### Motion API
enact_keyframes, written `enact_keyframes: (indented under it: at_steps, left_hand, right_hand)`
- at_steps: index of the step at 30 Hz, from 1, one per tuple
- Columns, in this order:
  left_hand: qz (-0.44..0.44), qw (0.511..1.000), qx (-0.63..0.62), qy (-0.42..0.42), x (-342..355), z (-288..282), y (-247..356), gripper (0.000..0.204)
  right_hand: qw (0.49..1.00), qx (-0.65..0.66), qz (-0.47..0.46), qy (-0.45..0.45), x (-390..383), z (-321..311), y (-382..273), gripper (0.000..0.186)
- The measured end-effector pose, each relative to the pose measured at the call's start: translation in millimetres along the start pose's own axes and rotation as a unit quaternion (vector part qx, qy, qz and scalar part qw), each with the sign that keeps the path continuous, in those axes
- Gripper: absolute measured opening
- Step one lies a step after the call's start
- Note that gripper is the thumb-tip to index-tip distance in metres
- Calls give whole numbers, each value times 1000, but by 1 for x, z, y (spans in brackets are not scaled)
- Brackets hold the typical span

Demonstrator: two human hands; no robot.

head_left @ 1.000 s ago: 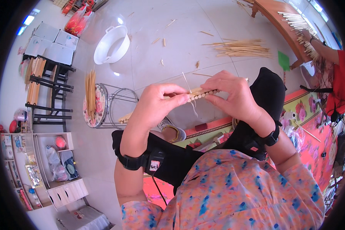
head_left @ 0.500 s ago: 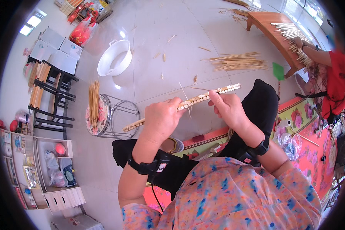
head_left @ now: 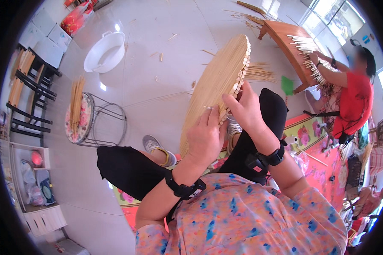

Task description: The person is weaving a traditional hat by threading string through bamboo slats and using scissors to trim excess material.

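A long mat of thin straw-coloured sticks (head_left: 210, 80) rises in front of me between my knees, its broad face showing and a row of round, pale cut ends running along the right edge. My left hand (head_left: 204, 138) grips its lower part, fingers pressed on the face beside a short pale strand (head_left: 208, 108). Higher on the right, my right hand (head_left: 247, 108) holds the edge with curled fingers, thumb against the row of ends. Some of my left fingertips are hidden.
A stool (head_left: 85, 131) bearing sticks and a white tub (head_left: 89, 63) stand left. Loose sticks (head_left: 261, 73) lie beyond the mat. At right, a co-worker in red (head_left: 351, 100) handles pale sticks on a wooden bench (head_left: 276, 29). A floral floor mat (head_left: 310, 174) lies below.
The stick mat has turned from a narrow edge-on strip to an upright broad face, slanting away from me. My hands have turned with it, the right now higher than the left.
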State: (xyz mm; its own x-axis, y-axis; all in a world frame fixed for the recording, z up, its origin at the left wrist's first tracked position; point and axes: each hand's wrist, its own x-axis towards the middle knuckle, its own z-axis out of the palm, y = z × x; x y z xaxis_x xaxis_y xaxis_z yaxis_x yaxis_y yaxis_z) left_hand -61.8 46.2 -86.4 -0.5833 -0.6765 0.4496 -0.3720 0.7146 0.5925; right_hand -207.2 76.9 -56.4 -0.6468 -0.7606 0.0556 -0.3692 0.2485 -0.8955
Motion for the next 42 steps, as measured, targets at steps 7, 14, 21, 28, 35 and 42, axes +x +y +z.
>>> enact_keyframes:
  at_steps: [7, 14, 21, 28, 35, 42]
  left_hand:
    - [-3, 976, -217, -11, -13, 14, -5, 55]
    - [-2, 971, -235, -37, -15, 13, -2, 53]
    - [-92, 904, -418, 25, -11, 12, -9, 17]
    - [-74, 904, -406, 109, -7, 9, -14, 4]
    - [-107, 890, -426, 126, -10, 8, -9, 4]
    - [-76, 904, -377, 189, -1, -1, -8, 3]
  right_hand:
    - [1000, 18, -7, -2, 1, -19, 14, 35]
    - [998, 14, -55, -8, 6, -24, 21, 41]
    - [998, 9, -32, -62, 0, -17, 5, 48]
    - [988, -15, -149, -40, -3, -2, -1, 44]
    - [965, -257, -51, -13, -17, 6, -36, 37]
    - [958, -266, -100, -40, -20, 18, -35, 36]
